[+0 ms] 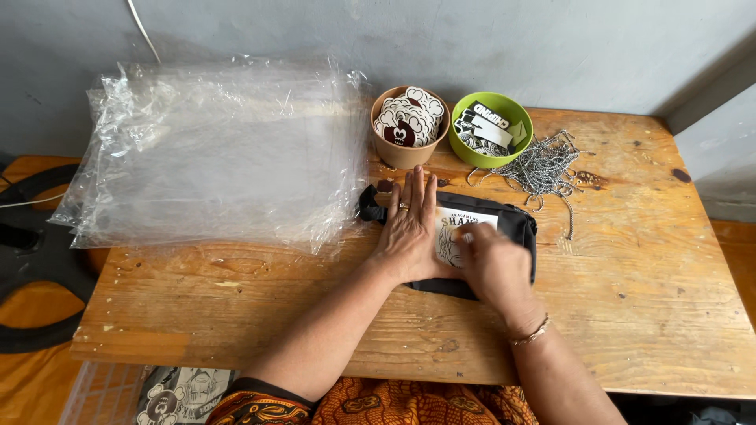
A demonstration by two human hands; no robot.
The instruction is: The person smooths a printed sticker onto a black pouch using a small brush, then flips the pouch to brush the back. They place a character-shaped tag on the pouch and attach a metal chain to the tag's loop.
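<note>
- Grey plaster wall (551, 47) at the back, and pushed up against it a worn wooden table (646, 315) with knots and dark stains in the boards
- Dead centre on that table lies a small black fabric pouch (516, 224) with a white printed panel on its front, lying flat, its strap end poking out on the left
- Left hand (408, 228) is pressed flat on the left half of the pouch, palm down, fingers straight and slightly spread, a ring on one finger
- Right hand (494, 267) sits on the pouch's right half, fingers curled down against the white panel; blurred, so I cannot tell whether it pinches anything; a thin bracelet at the wrist
- Just behind the pouch, a brown paper cup (403, 151) packed with round white and dark-red stickers
- Right beside it, touching or nearly so, a lime-green plastic bowl (504, 149) holding black-and-white stickers
- To the right of the bowl, a tangled heap of silver ball chains (543, 167) spills across the wood
- On the left, a thick stack of clear plastic bags (213, 149) covers that end of the table, one corner close to the pouch's strap
- Down at the near edge, an orange patterned garment (394, 405) on the person, and a printed black-and-white sheet (185, 397) below the table's left corner
</note>
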